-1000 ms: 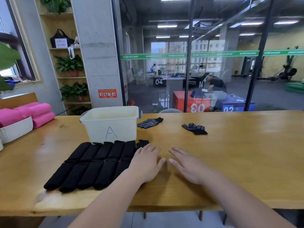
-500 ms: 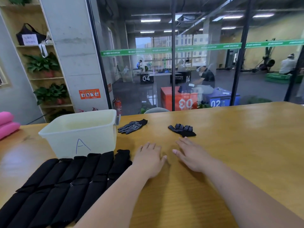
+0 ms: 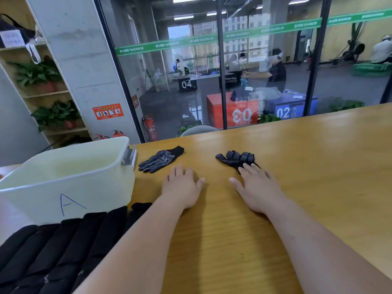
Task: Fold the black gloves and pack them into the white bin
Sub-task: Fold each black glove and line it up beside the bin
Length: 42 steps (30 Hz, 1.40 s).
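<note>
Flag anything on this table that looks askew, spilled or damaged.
Nothing looks spilled or damaged. Only the bunched glove, touched by the right hand, looks askew: it lies crumpled, unlike the flat glove beside the white bin.

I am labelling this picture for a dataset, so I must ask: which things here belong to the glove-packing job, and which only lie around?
For the job:
left glove
right glove, at the right hand
bin

Just around:
black rolls before the bin, purpose unclear
plants on the shelf
extinguisher behind the glass
</note>
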Each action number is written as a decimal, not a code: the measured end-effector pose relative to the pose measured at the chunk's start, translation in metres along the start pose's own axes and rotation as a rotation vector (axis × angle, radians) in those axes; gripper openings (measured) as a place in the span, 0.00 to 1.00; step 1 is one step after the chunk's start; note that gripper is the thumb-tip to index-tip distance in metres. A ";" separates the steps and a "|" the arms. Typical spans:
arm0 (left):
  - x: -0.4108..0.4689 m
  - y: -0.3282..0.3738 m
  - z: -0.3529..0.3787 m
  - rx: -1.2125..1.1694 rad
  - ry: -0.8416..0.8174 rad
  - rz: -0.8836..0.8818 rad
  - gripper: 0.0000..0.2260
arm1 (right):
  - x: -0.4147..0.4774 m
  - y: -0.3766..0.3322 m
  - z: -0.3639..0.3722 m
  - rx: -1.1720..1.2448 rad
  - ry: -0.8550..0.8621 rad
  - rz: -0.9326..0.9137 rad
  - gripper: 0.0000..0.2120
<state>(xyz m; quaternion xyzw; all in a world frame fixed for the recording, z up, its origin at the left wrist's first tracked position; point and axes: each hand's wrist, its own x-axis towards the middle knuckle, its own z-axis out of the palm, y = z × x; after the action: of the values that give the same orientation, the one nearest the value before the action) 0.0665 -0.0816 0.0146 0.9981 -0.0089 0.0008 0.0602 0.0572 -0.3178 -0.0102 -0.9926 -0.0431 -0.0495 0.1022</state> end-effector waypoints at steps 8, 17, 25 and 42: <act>0.067 -0.021 0.002 -0.028 0.029 -0.192 0.37 | 0.000 -0.001 0.000 0.009 -0.001 -0.002 0.35; 0.083 -0.026 0.010 0.005 0.026 -0.156 0.37 | -0.001 -0.001 0.000 0.010 -0.003 0.001 0.35; 0.042 0.000 0.007 -0.008 0.013 -0.004 0.38 | -0.002 -0.002 -0.002 0.004 0.020 0.053 0.33; -0.093 0.027 0.013 -0.067 0.066 0.222 0.30 | -0.034 -0.015 -0.011 -0.115 0.178 0.100 0.26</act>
<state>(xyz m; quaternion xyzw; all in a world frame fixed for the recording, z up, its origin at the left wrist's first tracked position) -0.0266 -0.1084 0.0045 0.9879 -0.1175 0.0402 0.0931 0.0206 -0.3079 0.0001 -0.9894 0.0185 -0.1348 0.0510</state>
